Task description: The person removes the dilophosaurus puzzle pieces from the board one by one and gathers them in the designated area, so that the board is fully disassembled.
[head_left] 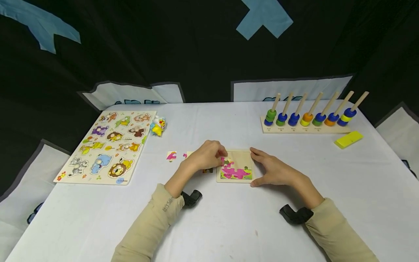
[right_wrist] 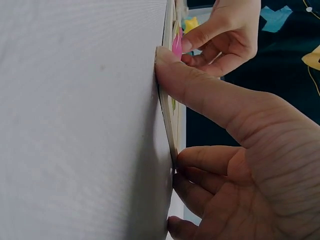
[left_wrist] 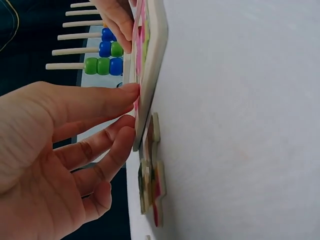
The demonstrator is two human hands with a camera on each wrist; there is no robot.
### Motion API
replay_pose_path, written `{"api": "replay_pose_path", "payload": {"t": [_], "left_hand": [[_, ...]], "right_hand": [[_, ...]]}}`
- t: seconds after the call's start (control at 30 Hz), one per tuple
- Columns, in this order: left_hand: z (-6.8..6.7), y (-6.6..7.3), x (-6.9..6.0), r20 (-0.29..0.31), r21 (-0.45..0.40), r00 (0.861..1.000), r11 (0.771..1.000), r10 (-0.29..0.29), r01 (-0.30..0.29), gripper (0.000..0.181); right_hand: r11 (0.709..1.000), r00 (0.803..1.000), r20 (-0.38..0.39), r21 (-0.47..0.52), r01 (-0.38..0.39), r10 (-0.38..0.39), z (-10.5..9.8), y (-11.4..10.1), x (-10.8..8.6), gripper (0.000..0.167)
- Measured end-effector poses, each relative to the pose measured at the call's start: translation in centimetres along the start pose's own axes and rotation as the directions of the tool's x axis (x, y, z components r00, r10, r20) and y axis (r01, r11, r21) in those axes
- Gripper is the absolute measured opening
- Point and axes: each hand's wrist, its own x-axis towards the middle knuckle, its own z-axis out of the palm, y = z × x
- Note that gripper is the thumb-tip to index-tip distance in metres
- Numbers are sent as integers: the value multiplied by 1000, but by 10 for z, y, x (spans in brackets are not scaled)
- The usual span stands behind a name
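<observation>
A square wooden puzzle board (head_left: 240, 157) lies on the table, partly filled with pink and green jigsaw pieces (head_left: 235, 173). My left hand (head_left: 207, 155) is over the board's left side, pinching a pink puzzle piece (right_wrist: 177, 46) between thumb and fingertips. At the board's right edge, my right hand (head_left: 276, 170) holds the frame, its thumb at the near corner and fingers at the far one. Loose puzzle pieces (left_wrist: 158, 195) lie left of the board, partly hidden by the left hand in the head view; one pink-and-white piece (head_left: 171, 156) sits farther left.
On the left lies a large animal puzzle board (head_left: 108, 145), with a small colourful toy (head_left: 158, 126) beside its far right corner. A bead-and-peg counting rack (head_left: 306, 130) stands at the back right. In front of its right end is a yellow block (head_left: 348, 139).
</observation>
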Motion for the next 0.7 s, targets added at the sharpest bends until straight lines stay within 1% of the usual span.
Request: {"api": "replay_pose_path", "payload": {"t": [0.13,0.23,0.37,0.5,0.63,0.7], "left_hand": [[-2,0,0,16,-22,1000,1000,-20,20,20],[-2,0,1,20,-17,1000,1000,-14,15,19],[-1,0,1,-8,9,1000,1000,2,-2,18],[2,0,2,-39,31,999,999,15,-14,21],[4,1,1,-50,37,999,999,4,-2,29],[4,1,0,-58,50,998,999,1,2,29]], "right_hand": [[1000,1000,-4,2,5,-5,0,0,0,99],[1000,1000,-6,4,7,-7,0,1,0,100],[1000,1000,-6,9,6,-6,-1,1,0,100],[1000,1000,2,15,-4,4,-1,1,0,100],[1000,1000,6,11,-5,5,-1,1,0,100],[1000,1000,7,10,-3,3,-1,0,0,100]]}}
